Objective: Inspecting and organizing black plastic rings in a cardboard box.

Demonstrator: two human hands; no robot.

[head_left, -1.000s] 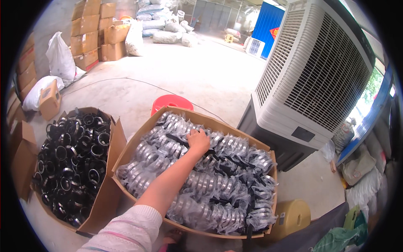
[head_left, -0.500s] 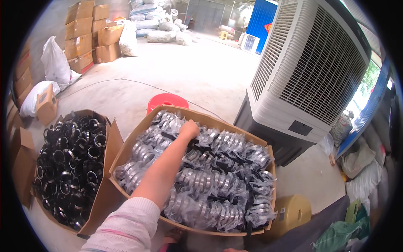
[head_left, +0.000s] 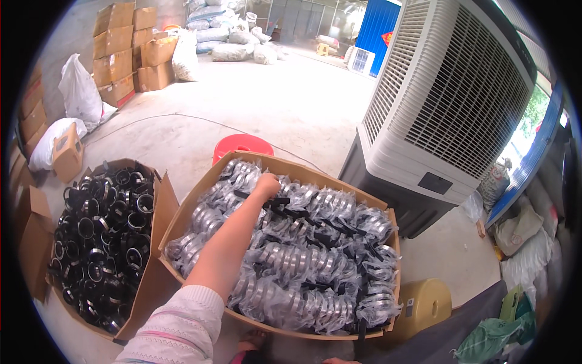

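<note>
Only one hand is seen, pressed onto bagged ring stacks near the far edge of one cardboard box; its grip cannot be told.

Bright daylight, sharp, fisheye-curved dark rim

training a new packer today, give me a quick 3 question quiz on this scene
1. True or false: the left hand rests on the clear-bagged metal rings at the far end of the large cardboard box.
2. What fills the smaller box to the person's left? A) loose black rings B) white sacks C) red lids
3. What round red thing stands just beyond the large cardboard box?

Key: 1 true. 2 A, the loose black rings. 3 the red bucket. The right hand is out of view.
</note>
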